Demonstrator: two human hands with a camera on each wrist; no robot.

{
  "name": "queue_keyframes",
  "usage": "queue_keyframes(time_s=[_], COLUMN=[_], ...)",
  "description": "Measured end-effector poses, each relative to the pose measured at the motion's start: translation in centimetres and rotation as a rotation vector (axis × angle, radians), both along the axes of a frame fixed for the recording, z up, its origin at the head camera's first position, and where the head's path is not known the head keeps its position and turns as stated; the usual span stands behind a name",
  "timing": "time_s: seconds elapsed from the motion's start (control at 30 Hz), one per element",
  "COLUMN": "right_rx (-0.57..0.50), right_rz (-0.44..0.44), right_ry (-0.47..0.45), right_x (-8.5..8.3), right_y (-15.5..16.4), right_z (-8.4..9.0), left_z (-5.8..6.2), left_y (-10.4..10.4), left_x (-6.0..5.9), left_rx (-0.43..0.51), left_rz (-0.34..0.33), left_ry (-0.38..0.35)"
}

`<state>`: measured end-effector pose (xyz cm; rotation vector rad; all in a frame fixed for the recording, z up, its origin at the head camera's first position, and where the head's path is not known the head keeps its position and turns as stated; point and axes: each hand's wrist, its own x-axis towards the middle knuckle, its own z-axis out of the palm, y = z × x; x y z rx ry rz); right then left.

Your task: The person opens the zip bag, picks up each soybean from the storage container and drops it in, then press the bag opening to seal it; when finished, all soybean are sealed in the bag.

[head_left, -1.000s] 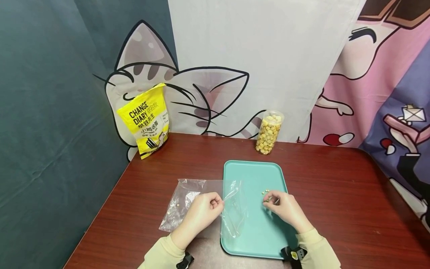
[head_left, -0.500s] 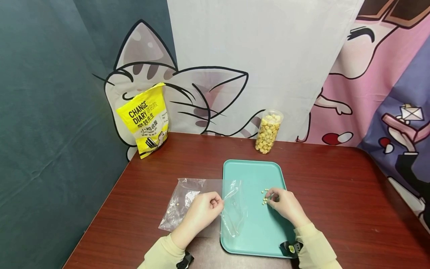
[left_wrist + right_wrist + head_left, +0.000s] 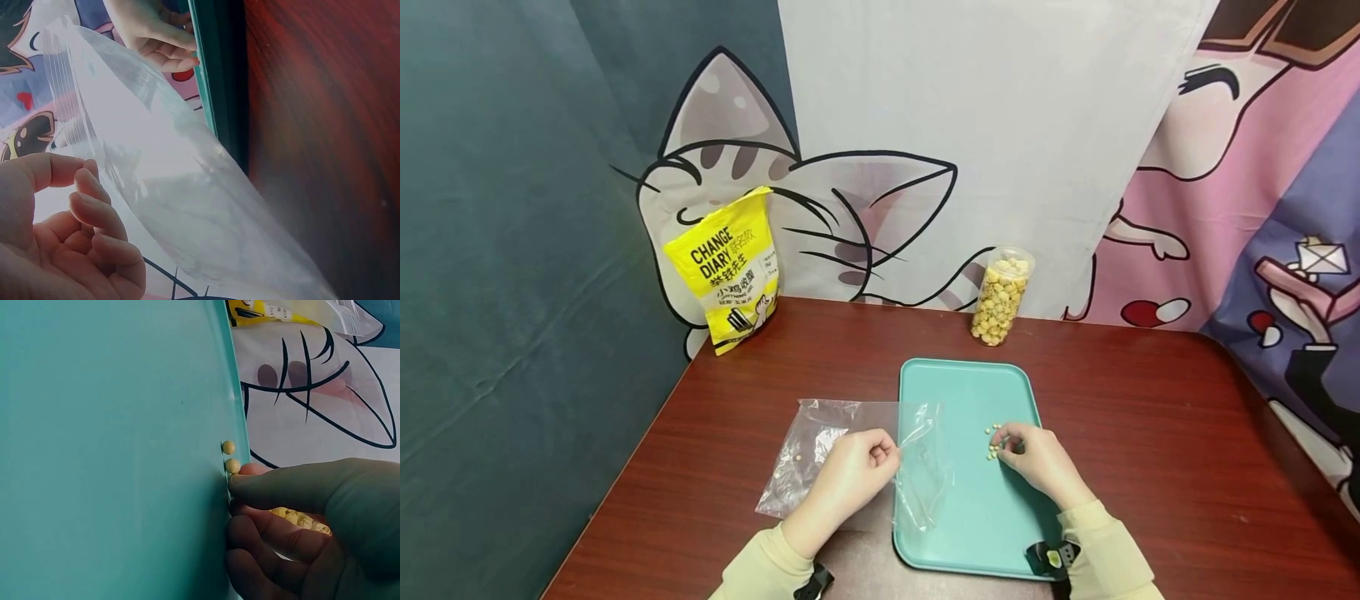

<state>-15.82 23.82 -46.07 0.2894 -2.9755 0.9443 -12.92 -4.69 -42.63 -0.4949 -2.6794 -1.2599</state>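
My left hand (image 3: 855, 467) pinches the edge of a clear zip bag (image 3: 808, 454) between thumb and forefinger. The bag's mouth side hangs over a teal tray (image 3: 955, 517); one small pale bean shows inside the bag. In the left wrist view, the ridged zip strip runs down beside the fingertips. Over the tray, my right hand (image 3: 1041, 462) has its thumb and forefinger low among several yellowish soybeans (image 3: 992, 451). Two soybeans (image 3: 229, 447) show in the right wrist view, the nearer right at the thumb tip. Whether a bean lies between the fingertips is hidden.
Behind the tray stands a clear jar (image 3: 1000, 300) full of popcorn-like pieces. A yellow snack bag (image 3: 730, 271) leans upright at the back left. Printed cloth hangs behind the reddish-brown table (image 3: 1187, 467).
The right hand has shifted slightly to the right, and beans once covered by its fingers now show beside them. The left hand and the clear bag stay put.
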Motion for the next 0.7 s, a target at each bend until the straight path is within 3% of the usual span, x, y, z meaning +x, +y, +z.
queue_keyframes(time_s=[0.7], right_rx=[0.007], right_rz=[0.001], right_ry=[-0.045], right_x=[-0.33], right_y=[-0.03], right_z=[-0.25], left_z=[0.00], left_y=[0.01], left_x=[0.02], left_rx=[-0.005], left_rz=[0.002], left_ry=[-0.011])
